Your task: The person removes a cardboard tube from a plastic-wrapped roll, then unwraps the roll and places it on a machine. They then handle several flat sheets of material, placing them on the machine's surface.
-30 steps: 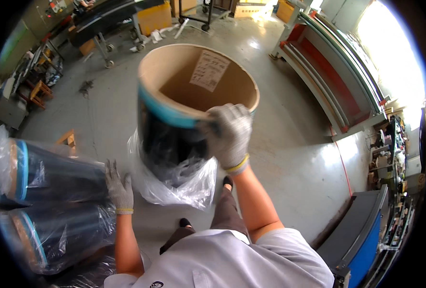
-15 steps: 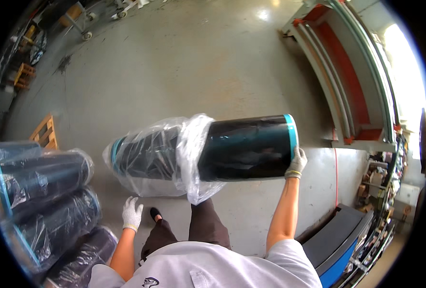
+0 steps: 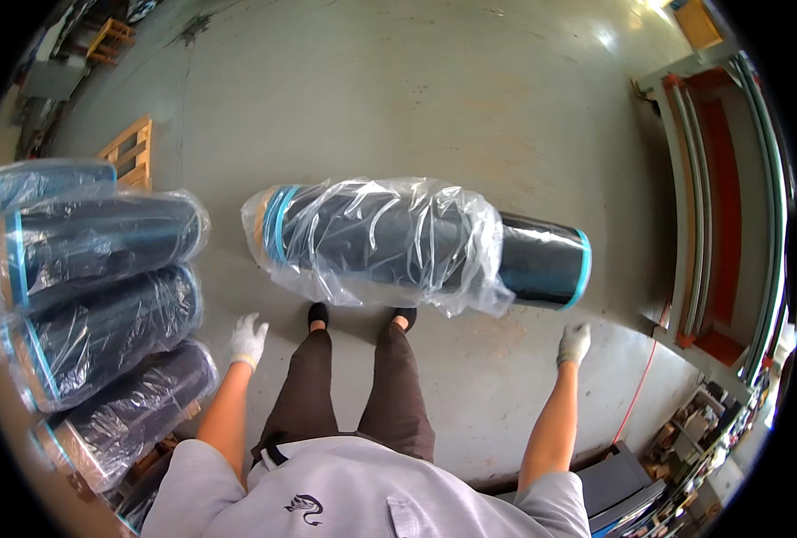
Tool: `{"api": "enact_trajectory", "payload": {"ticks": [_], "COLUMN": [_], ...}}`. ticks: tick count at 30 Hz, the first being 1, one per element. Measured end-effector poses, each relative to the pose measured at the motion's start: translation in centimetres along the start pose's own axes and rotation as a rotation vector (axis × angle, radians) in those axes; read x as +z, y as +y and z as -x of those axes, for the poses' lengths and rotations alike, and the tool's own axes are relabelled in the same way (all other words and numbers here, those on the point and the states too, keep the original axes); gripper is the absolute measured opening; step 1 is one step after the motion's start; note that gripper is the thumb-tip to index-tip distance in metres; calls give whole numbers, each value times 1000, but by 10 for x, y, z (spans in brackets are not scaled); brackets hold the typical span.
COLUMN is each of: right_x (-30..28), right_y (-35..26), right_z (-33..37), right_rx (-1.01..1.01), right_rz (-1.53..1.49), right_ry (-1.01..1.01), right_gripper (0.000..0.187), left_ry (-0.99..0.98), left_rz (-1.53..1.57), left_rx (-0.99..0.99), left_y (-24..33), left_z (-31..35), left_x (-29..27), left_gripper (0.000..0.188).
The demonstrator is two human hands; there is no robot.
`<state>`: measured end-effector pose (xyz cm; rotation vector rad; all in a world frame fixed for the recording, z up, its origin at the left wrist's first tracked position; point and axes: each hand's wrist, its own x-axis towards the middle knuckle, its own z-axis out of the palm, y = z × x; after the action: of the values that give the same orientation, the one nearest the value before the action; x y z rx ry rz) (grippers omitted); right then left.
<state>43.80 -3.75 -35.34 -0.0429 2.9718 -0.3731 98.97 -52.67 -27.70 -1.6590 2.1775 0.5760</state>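
A large dark roll point(image 3: 542, 262) with light-blue bands at its ends lies crosswise on the floor just ahead of my feet. Crinkled clear plastic wrap point(image 3: 389, 238) covers its left and middle parts; the right end is bare. My left hand point(image 3: 249, 341), in a pale glove with a yellowish cuff, is held out empty with its fingers apart, short of the roll's left end. Below the roll's right end, my gloved right hand point(image 3: 574, 344) hangs apart from it, fingers curled in and nothing visible in them.
Several similar plastic-wrapped rolls point(image 3: 102, 247) are stacked at my left, near a wooden pallet point(image 3: 133, 152). To the right stands a long grey frame with red panels point(image 3: 719, 215). A dark box-like unit point(image 3: 618, 484) and cluttered shelving point(image 3: 685, 439) are at the lower right.
My right hand has let go of the roll's right end and drawn back. Plastic now reaches farther right over the roll. My left hand stays empty.
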Motion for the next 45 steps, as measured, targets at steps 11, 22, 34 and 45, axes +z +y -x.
{"api": "enact_trajectory", "payload": {"ticks": [11, 22, 34, 45], "right_x": [-7, -69, -7, 23], "right_y": [70, 74, -74, -45], "right_z": [380, 572, 622, 814], "right_rx": [-565, 358, 766, 1002], "right_rz": [1176, 799, 245, -142], "right_ry": [-1253, -972, -631, -603], "right_gripper": [23, 40, 43, 40], "left_ry": [-50, -119, -188, 174], "left_rz": [187, 655, 1812, 1409], "left_rx": [-129, -101, -202, 710], "left_y": [-58, -102, -65, 153], "left_z": [-198, -495, -460, -212], "left_x": [42, 116, 79, -199], "left_gripper": [56, 80, 25, 22]}}
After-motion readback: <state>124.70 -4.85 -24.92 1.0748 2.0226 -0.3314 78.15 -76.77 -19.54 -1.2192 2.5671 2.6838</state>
